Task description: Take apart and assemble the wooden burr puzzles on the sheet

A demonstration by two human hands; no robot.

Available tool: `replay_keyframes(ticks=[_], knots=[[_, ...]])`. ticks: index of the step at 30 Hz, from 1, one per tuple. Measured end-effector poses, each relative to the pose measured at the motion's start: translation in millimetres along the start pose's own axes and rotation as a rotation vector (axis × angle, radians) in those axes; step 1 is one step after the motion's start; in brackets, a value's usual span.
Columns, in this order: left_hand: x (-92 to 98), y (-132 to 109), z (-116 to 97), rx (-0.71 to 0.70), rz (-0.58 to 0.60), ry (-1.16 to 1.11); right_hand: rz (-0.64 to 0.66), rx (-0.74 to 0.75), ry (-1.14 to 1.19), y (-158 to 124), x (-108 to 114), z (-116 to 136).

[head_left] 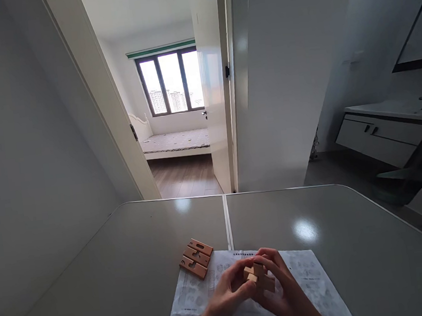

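Both hands hold one small wooden interlocking puzzle (259, 276) made of crossed light-brown pieces, just above a printed sheet. My left hand (230, 287) grips it from the left, with the thumb near its front and the fingers at its back. From the right, my right hand (282, 283) closes round it, fingers over the top and back. Parts of the puzzle are hidden behind the fingers. Left of the hands, three flat wooden pieces (196, 258) with cut-outs and black numbers lie side by side, partly over the sheet's corner.
The creased instruction sheet (189, 306) with small diagrams lies on a grey table (114, 283), which has a pale seam (227, 221) down its middle. Beyond the table's far edge are an open door (213, 87), a bed (175, 140) and, at right, a washbasin cabinet (382, 132).
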State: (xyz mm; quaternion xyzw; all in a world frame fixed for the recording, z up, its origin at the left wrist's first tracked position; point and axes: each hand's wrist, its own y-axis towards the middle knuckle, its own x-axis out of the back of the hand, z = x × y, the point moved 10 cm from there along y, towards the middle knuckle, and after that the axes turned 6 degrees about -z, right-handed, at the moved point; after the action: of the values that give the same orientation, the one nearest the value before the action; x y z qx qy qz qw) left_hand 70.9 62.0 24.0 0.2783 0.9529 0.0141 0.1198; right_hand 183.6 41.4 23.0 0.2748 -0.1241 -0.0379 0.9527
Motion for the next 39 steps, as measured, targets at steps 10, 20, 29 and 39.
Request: replay_keyframes(ticks=[10,20,29,39], knots=[[7.4,1,6,0.029,-0.058,-0.009,-0.020,-0.021,-0.084,2,7,-1],[22.3,4,17,0.046,-0.194,0.006,-0.041,-0.070,-0.142,4,8,-5],[48.3,9,36,0.038,-0.380,-0.223,-0.034,-0.155,-0.255,5,10,-23],[35.4,4,15,0.027,-0.277,-0.104,0.088,-0.143,-0.384,-5,-2,-38]])
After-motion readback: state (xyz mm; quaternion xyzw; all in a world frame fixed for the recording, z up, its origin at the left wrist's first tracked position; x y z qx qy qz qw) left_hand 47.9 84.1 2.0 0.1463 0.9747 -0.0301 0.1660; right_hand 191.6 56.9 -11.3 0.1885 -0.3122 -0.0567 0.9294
